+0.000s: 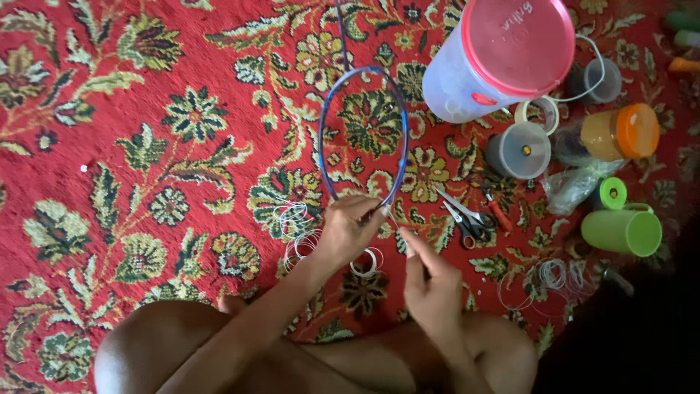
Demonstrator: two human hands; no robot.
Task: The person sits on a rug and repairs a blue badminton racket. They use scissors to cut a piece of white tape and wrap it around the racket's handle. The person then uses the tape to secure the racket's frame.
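Note:
A badminton racket head with a blue and dark frame (327, 124) lies flat over the red carpet, its lower rim toward me. My left hand (348, 228) grips that lower rim, fingers curled around it. My right hand (430, 281) sits just to the right, fingertips pinched on a thin clear string (394, 219) that runs up to the rim. Coils of clear string (295, 222) lie on the carpet beside my left hand, and a small coil (367, 263) lies between my hands.
Scissors (467, 217) and red-handled pliers (497, 211) lie to the right. Farther right stand a big translucent jar with a pink lid (503, 55), small lidded tubs (521, 149), an orange-lidded jar (620, 133), a green mug (623, 232) and more string coils (550, 277). My bare knees fill the bottom.

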